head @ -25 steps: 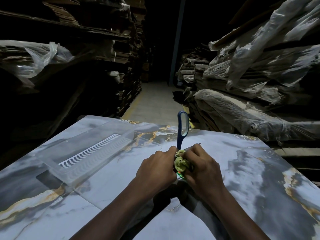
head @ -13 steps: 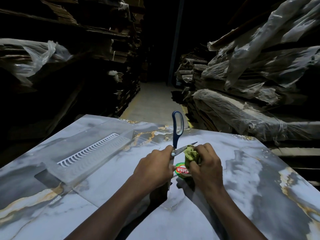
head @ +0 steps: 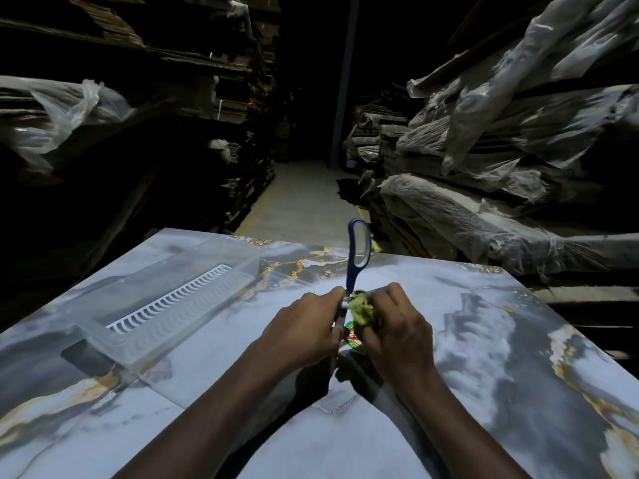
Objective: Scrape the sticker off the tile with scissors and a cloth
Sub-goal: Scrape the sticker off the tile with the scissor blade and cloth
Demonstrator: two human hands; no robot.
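Note:
A grey marble tile [head: 466,340] with gold veins fills the lower half of the head view. A round red and green sticker [head: 352,337] lies on it, mostly covered by my hands. My left hand [head: 304,333] grips blue-handled scissors [head: 356,257], whose handle loop stands up and whose blade points down at the sticker. My right hand [head: 397,333] holds a crumpled green cloth [head: 363,311] bunched against the blade, just above the sticker.
A clear plastic tray [head: 155,316] with a white slotted insert lies on the tile to the left. Stacks of cardboard and plastic-wrapped goods [head: 501,202] line both sides of a dark aisle beyond the tile's far edge.
My hands closed together again over the sticker, covering most of it. The scissors swung more upright and the cloth moved back against the blade.

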